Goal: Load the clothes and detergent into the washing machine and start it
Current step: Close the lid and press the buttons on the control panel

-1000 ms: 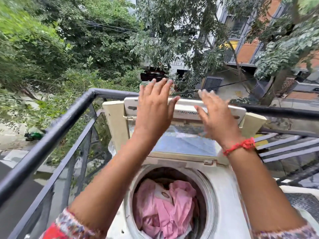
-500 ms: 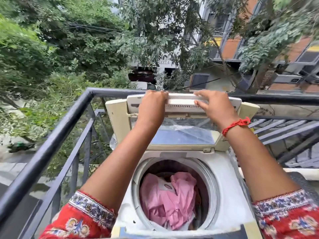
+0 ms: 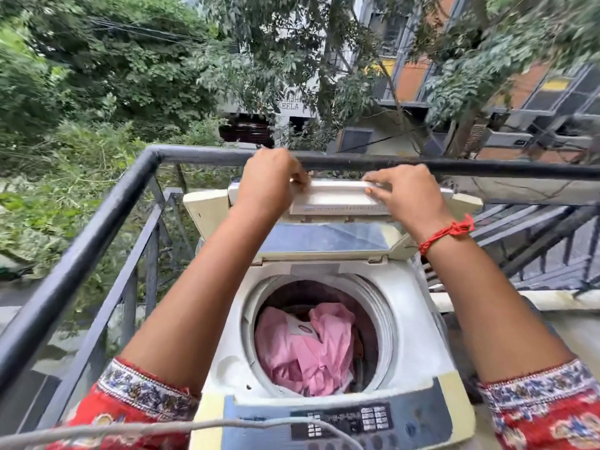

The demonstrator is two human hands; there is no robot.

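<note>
A white top-loading washing machine (image 3: 418, 349) stands on a balcony with its folding lid (image 3: 328, 237) raised at the back. Pink clothes (image 3: 308, 349) lie inside the round drum. My left hand (image 3: 271, 183) grips the lid's top edge on the left. My right hand (image 3: 406, 193) holds the same edge on the right, with a red thread around the wrist. The blue control panel (image 3: 344, 420) with its buttons runs along the near edge. No detergent is in view.
A dark metal railing (image 3: 97, 216) runs along the left and behind the machine. A grey cord (image 3: 162, 428) crosses the bottom of the view over the panel. Metal stairs (image 3: 535, 241) descend at the right. Trees and buildings lie beyond.
Both hands went from open above the lid to closed on its top edge. The lid has tilted forward and lower. The control panel has come into view.
</note>
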